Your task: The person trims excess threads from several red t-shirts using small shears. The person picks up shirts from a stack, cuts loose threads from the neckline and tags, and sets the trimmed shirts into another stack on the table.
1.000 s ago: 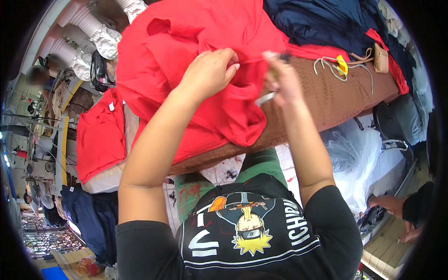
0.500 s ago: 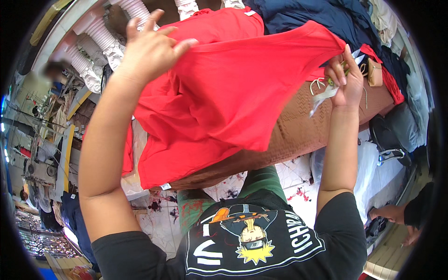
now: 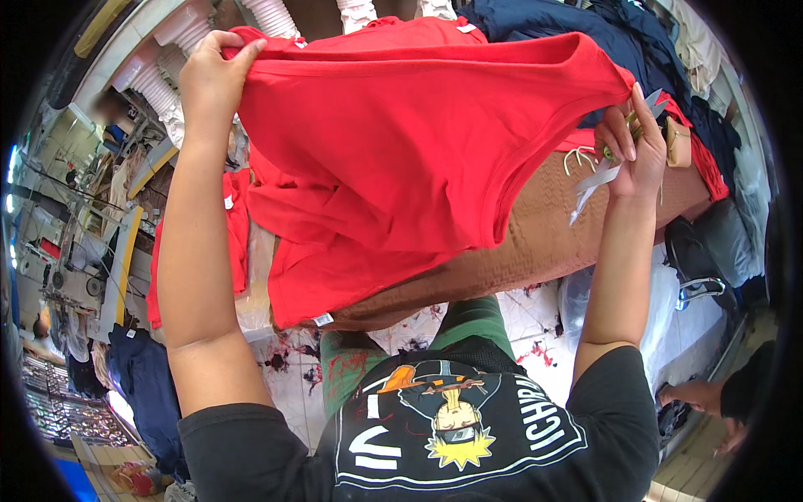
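So, left grip and, seemingly, right grip pinch red garment stretched between them

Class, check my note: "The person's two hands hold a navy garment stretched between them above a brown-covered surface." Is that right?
Not quite: the colour is wrong. The head view shows the left hand and right hand holding a red garment stretched between them above the brown-covered surface.
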{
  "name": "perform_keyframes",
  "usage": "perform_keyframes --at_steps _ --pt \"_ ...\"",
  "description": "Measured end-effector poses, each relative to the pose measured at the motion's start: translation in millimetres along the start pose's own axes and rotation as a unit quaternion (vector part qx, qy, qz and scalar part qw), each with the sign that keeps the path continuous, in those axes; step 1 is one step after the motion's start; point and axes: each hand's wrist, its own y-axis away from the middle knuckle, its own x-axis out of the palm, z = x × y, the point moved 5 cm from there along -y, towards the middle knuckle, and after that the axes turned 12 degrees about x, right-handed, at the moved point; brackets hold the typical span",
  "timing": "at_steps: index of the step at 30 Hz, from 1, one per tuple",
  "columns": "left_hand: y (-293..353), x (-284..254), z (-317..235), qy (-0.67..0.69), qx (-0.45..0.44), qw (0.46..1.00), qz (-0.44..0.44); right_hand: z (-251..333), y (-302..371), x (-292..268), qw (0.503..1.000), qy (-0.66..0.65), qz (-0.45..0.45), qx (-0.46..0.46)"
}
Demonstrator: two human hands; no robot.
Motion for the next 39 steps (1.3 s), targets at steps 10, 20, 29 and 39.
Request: perform_keyframes --at_steps 10,20,29,39 --pt "28 8 -9 0.031 -0.055 0.990 0.125 -22 -11 -65 0.984 -0.018 -0.165 0.062" --pt "58 34 -28 0.003 0.213 0.975 0.069 -30 -31 -102 0.962 0.118 -0.219 0.116" --pt "304 66 -76 0.047 0.073 0.970 0.227 -81 115 -185 0.845 0.312 -0.401 0.169" --pt "305 51 -51 0.233 -0.002 0.964 0.126 -64 124 -135 0.759 0.533 -0.363 0.090"
